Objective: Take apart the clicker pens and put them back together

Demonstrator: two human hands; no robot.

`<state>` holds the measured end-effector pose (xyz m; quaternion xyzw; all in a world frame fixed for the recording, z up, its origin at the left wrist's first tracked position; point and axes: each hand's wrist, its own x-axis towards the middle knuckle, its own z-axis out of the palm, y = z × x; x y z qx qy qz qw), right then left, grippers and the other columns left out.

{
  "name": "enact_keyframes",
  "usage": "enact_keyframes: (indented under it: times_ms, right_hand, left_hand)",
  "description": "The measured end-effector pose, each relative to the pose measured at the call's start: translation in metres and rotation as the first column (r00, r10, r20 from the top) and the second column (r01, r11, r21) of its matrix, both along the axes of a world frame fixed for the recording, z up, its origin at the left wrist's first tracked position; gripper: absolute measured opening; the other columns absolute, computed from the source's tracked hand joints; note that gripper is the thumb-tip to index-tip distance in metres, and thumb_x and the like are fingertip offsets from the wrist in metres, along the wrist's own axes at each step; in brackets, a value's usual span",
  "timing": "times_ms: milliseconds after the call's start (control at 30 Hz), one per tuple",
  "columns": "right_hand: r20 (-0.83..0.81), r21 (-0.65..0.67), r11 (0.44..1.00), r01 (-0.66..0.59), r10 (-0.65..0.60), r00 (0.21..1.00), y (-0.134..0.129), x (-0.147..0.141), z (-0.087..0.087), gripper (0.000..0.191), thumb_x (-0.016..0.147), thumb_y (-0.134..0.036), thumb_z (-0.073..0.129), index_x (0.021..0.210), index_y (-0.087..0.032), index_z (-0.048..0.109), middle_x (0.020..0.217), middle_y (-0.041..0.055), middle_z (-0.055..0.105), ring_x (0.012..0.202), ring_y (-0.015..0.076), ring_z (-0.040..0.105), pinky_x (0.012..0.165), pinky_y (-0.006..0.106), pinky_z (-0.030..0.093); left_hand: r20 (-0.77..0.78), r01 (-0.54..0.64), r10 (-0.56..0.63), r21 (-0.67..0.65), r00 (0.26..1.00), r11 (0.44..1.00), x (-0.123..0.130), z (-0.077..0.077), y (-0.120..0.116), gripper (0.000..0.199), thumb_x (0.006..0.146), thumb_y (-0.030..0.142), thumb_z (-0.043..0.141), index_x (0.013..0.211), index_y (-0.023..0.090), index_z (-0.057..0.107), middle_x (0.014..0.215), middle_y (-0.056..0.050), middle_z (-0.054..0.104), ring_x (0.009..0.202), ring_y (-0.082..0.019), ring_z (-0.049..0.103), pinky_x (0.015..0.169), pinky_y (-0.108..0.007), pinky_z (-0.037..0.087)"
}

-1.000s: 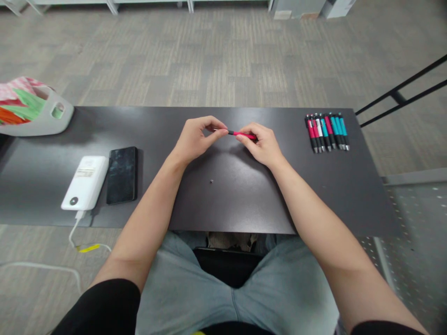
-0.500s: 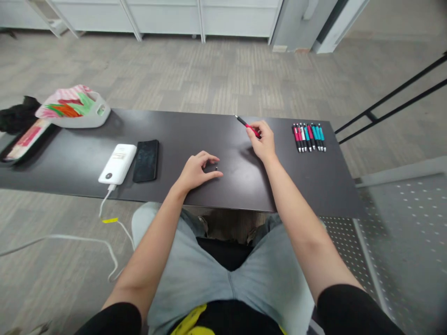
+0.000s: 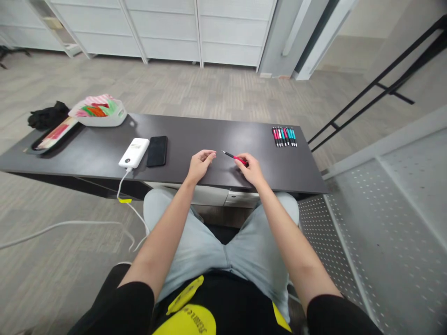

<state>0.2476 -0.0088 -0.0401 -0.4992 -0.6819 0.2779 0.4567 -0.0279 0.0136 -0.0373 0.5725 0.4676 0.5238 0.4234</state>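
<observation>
My right hand (image 3: 250, 168) is closed around the red barrel of a pen (image 3: 228, 154) with a black grip. The pen's thin tip points left, toward my other hand. My left hand (image 3: 200, 164) is raised slightly over the table with thumb and fingers pinched together. Whatever lies in that pinch is too small to make out. A short gap separates the pen tip from the left fingertips. To the right, several pens (image 3: 284, 137) in red, white and blue lie side by side in a row.
On the dark table (image 3: 195, 132) lie a black phone (image 3: 157, 151) and a white power bank (image 3: 134, 152) with a white cable (image 3: 120, 188) hanging over the front edge. Farther left are a white basket (image 3: 104, 121), a black tray (image 3: 38, 148) and black cloth (image 3: 49, 116).
My left fingers have closed from a wide curve into a pinch, and the small thing between them no longer shows on the table. The pen has come nearer the left hand. The view has tilted up.
</observation>
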Motion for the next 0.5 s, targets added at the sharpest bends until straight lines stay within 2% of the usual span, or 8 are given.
enact_keyframes:
  times_ms: [200, 367, 500]
  right_hand:
    - [0.074, -0.027, 0.997, -0.067, 0.069, 0.995, -0.001, -0.005, 0.010, 0.035, 0.106, -0.073, 0.080, 0.103, -0.039, 0.087, 0.120, 0.0145, 0.091, 0.109, 0.0433, 0.083, 0.106, 0.067, 0.070]
    - [0.110, -0.028, 0.996, -0.084, 0.087, 0.990, -0.002, -0.004, 0.013, 0.033, 0.105, -0.069, 0.076, 0.107, -0.038, 0.086, 0.120, 0.0168, 0.090, 0.114, 0.0447, 0.084, 0.112, 0.067, 0.069]
    - [0.137, -0.036, 0.996, -0.083, 0.087, 0.987, -0.001, -0.004, 0.013, 0.030, 0.106, -0.065, 0.076, 0.108, -0.037, 0.086, 0.122, 0.0172, 0.091, 0.117, 0.0451, 0.083, 0.113, 0.066, 0.069]
  left_hand:
    - [0.097, 0.018, -0.010, -0.089, 0.995, 0.996, 0.003, 0.010, -0.005, 0.048, 0.100, 0.065, 0.103, 0.100, 0.026, 0.076, 0.101, -0.012, 0.089, 0.112, -0.035, 0.086, 0.091, -0.049, 0.064]
    - [0.105, 0.063, -0.048, -0.143, 0.993, 0.988, 0.004, 0.017, -0.008, 0.040, 0.098, 0.051, 0.107, 0.099, 0.023, 0.078, 0.100, -0.012, 0.090, 0.108, -0.032, 0.084, 0.094, -0.047, 0.061]
    - [0.103, 0.073, -0.058, -0.156, 0.993, 0.985, 0.005, 0.019, -0.010, 0.037, 0.096, 0.047, 0.109, 0.097, 0.024, 0.079, 0.099, -0.011, 0.090, 0.107, -0.032, 0.085, 0.094, -0.047, 0.063]
